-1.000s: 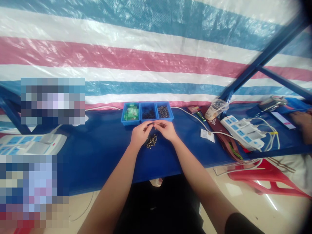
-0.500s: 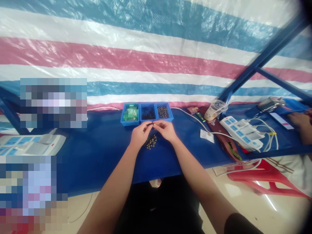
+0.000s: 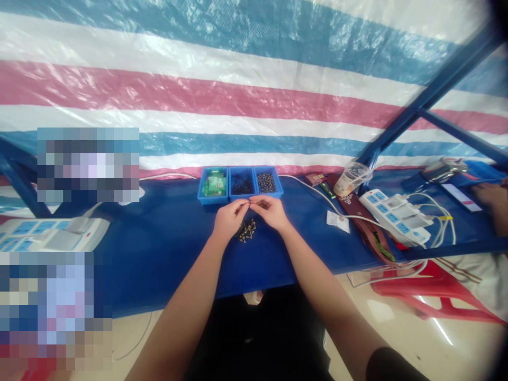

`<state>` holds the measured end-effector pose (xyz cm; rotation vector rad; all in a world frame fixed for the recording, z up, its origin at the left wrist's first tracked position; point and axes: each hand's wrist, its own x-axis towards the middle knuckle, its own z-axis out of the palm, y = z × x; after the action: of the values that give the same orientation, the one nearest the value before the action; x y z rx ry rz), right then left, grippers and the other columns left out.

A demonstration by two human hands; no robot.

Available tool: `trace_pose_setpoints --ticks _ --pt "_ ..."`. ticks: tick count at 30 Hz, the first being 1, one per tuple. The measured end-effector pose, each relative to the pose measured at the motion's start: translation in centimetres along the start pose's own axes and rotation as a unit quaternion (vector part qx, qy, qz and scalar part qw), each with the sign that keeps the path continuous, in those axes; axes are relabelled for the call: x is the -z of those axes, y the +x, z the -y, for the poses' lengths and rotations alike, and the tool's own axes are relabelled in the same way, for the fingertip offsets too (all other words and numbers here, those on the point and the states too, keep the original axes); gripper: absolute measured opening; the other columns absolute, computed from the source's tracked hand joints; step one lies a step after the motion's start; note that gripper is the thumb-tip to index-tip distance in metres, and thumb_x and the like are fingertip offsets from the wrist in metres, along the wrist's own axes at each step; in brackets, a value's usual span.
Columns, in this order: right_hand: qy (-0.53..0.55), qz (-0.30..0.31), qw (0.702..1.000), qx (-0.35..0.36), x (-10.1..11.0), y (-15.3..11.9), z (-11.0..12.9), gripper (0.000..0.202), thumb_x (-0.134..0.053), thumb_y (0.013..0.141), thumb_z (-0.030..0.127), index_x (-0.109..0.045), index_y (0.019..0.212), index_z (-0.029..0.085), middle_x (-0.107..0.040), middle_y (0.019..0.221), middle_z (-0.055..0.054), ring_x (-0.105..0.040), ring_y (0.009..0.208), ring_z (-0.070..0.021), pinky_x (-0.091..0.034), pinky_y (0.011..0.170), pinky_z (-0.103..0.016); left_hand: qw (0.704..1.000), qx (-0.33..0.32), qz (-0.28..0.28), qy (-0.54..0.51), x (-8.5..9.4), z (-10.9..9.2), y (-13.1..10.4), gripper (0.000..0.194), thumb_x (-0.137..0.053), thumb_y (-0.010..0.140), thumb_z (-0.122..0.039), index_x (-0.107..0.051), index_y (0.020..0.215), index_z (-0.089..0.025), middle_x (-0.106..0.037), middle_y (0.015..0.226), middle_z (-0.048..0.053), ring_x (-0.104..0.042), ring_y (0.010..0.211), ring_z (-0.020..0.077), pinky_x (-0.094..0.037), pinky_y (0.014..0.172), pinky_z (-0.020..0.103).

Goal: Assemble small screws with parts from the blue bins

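Note:
My left hand (image 3: 230, 217) and my right hand (image 3: 270, 210) meet fingertip to fingertip over the blue table (image 3: 159, 254). Both are pinched closed around something too small to name. Just below them lies a loose pile of small brass-and-black metal parts (image 3: 248, 231), partly covered by my left hand. Behind my fingers stand three joined blue bins. The left bin (image 3: 213, 200) holds green pieces, dark small parts (image 3: 243, 185) fill the middle one, and shiny small metal parts (image 3: 266, 183) lie in the right one.
To the right are a plastic cup (image 3: 352, 179), a small white packet (image 3: 338, 221), a brown bag (image 3: 367, 225) and a white power strip (image 3: 392, 216) with cables. Another power strip (image 3: 51, 233) lies at left. A co-worker's hand (image 3: 490, 196) is at far right, near a phone (image 3: 461, 197).
My hands stay together in nearly the same place, with fingertips shifted slightly. The dark, gold-tipped piece seen between them before is now mostly hidden by my fingers.

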<state>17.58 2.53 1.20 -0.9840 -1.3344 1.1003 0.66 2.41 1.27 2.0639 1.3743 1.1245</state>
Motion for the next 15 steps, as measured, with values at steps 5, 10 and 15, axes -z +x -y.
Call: trace_pose_setpoints --ticks 5,10,15 --pt "-0.046 0.01 0.998 0.03 0.13 -0.12 0.23 0.03 -0.076 0.073 0.044 -0.074 0.094 0.022 -0.068 0.085 -0.004 -0.062 0.073 -0.0145 -0.053 0.071 -0.03 1.0 -0.009 0.025 -0.003 -0.28 0.42 -0.06 0.029 -0.051 0.092 -0.039 -0.071 0.105 -0.023 -0.073 0.083 0.002 -0.064 0.065 0.0133 -0.047 0.063 0.022" --pt "-0.043 0.014 0.998 0.053 0.19 -0.16 0.4 0.027 -0.076 0.074 0.04 -0.073 0.093 0.022 -0.066 0.086 -0.003 -0.061 0.073 -0.0139 -0.051 0.067 -0.028 1.0 -0.009 0.025 0.002 -0.31 0.51 -0.01 0.028 -0.051 0.092 -0.039 -0.071 0.105 -0.023 -0.073 0.086 0.002 -0.064 0.067 0.0132 -0.047 0.064 0.023" --pt "-0.064 -0.003 0.996 0.064 0.14 -0.15 0.54 0.027 -0.077 0.073 0.04 -0.072 0.091 0.021 -0.067 0.088 -0.004 -0.061 0.071 -0.0138 -0.05 0.064 -0.028 1.0 0.001 0.028 0.003 -0.26 0.31 0.08 0.029 -0.055 0.089 -0.04 -0.07 0.108 -0.024 -0.071 0.077 0.001 -0.061 0.062 0.0123 -0.046 0.063 0.023"
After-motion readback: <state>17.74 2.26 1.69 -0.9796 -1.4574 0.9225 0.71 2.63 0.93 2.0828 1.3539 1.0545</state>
